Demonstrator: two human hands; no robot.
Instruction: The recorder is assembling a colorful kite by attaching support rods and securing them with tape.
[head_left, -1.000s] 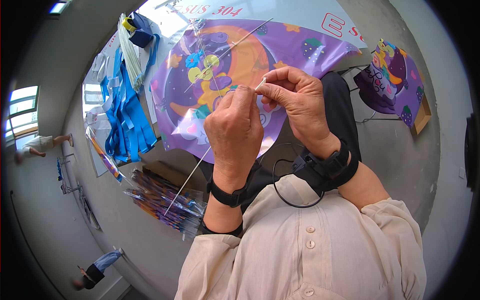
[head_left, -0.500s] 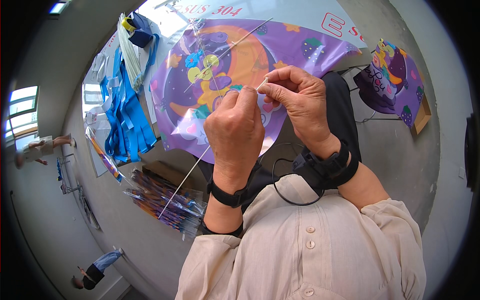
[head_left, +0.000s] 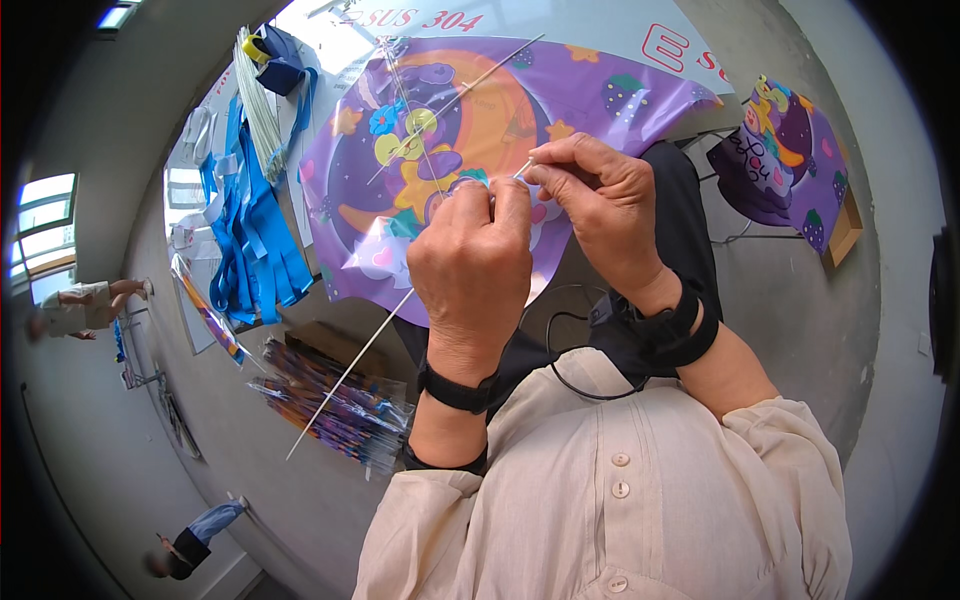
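We pinch a thin white rod [head_left: 350, 370] in our left hand [head_left: 475, 270] while our right hand [head_left: 600, 205] nips its tip against the purple kite [head_left: 480, 130] draped over the table [head_left: 310, 250]. One rod already crosses the kite; we judge this one only partly fitted.

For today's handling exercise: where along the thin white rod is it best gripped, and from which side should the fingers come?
Probably at its upper end, where both hands meet over the purple kite sheet. The thin white rod is long, slender and slanted, its lower end hanging free, so a fingertip pinch from above, as the left hand and right hand do, steadies it.
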